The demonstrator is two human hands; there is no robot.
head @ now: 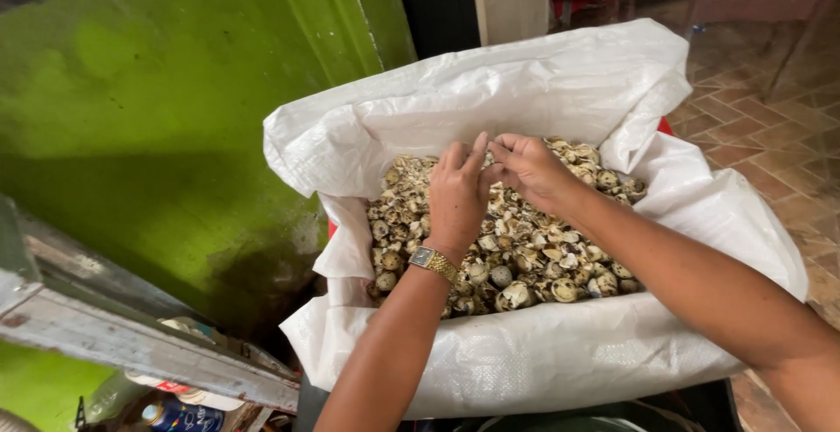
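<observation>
At the far left stands a green wall (149, 117), with a worn grey ledge (131, 344) running below it and a few cans and bottles (179, 410) tucked underneath.

Right of centre, a white woven sack (542, 91) lines a container, its edges folded outward. It holds a heap of speckled, broken eggshells (525, 266), brown and cream, filling the sack's middle.

Your left hand (457, 198) hovers over the shells, back facing up, fingers held together and pointing away from you, thumb side toward your other hand. A gold wristwatch (433, 262) sits on that wrist. Whether it grips anything cannot be told; the palm is hidden.

Your right hand (529, 170) comes in from the right, just beside the left, fingertips meeting it above the heap. Its fingers are curled narrowly, pinched toward the left hand; what lies between them is too small to tell.

Far right, a brick-tiled floor (770, 152) and wooden furniture legs (787, 38).
</observation>
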